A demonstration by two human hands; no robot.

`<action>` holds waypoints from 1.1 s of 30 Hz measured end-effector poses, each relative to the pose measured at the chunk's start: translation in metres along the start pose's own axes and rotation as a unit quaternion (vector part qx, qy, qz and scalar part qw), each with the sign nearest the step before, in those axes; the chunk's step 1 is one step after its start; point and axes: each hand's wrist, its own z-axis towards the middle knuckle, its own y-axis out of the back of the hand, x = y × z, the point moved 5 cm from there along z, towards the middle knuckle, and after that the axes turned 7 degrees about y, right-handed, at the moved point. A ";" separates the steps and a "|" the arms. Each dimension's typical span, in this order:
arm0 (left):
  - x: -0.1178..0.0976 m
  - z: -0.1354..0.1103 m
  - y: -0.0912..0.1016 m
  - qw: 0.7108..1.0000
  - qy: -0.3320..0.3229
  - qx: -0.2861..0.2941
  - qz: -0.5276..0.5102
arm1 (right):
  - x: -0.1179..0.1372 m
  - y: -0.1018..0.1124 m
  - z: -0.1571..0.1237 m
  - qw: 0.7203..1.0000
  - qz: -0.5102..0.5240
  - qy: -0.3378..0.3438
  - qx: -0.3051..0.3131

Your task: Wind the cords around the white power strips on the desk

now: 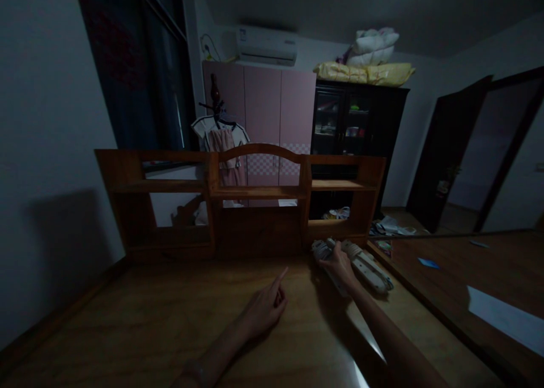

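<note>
My right hand [340, 265] reaches across the wooden desk [148, 320] and grips a pale elongated object [368, 266], perhaps a power strip or a wooden model, lying by the foot of the desk's shelf unit [255, 195]. The room is dark and the object's details are hard to read. My left hand [266, 306] hovers over the middle of the desk, index finger stretched out and pointing toward the shelf, the other fingers curled in with nothing visible in them.
The shelf unit runs along the desk's far edge. A second dark surface [467, 286] with a blue card and white paper lies to the right. Behind stand a pink wardrobe [272, 122], a dark cabinet [352, 127] topped with bedding, and a doorway [488, 156].
</note>
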 end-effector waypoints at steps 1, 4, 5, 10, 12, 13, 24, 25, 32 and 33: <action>0.000 0.000 0.000 1.000 0.000 0.001 0.000 | -0.001 -0.002 0.000 1.000 -0.014 -0.001 0.008; 0.000 0.000 0.000 1.000 -0.008 0.005 0.009 | -0.005 -0.009 0.000 0.998 -0.050 -0.011 0.029; 0.000 0.000 0.000 1.000 -0.014 0.005 0.013 | -0.007 -0.010 0.000 0.997 -0.061 -0.015 0.034; -0.002 0.002 0.000 0.998 -0.054 0.004 0.021 | -0.008 -0.010 -0.010 0.993 -0.102 -0.034 0.039; -0.002 0.003 -0.001 0.998 -0.055 0.006 0.036 | -0.005 -0.007 -0.018 0.992 -0.119 -0.026 0.024; -0.001 0.004 -0.001 0.997 -0.053 0.005 0.048 | -0.003 -0.005 -0.021 0.992 -0.127 -0.015 0.016; 0.003 0.004 -0.003 0.994 -0.059 -0.001 0.087 | -0.005 -0.002 -0.035 0.988 -0.151 0.012 -0.007; 0.003 0.004 -0.003 0.994 -0.059 0.000 0.087 | -0.005 -0.002 -0.035 0.988 -0.155 0.012 -0.004; 0.003 0.005 -0.003 0.994 -0.064 0.000 0.085 | -0.004 -0.008 -0.042 0.979 -0.197 0.039 0.039; 0.003 0.005 -0.003 0.994 -0.065 -0.001 0.084 | -0.005 -0.009 -0.043 0.977 -0.203 0.043 0.041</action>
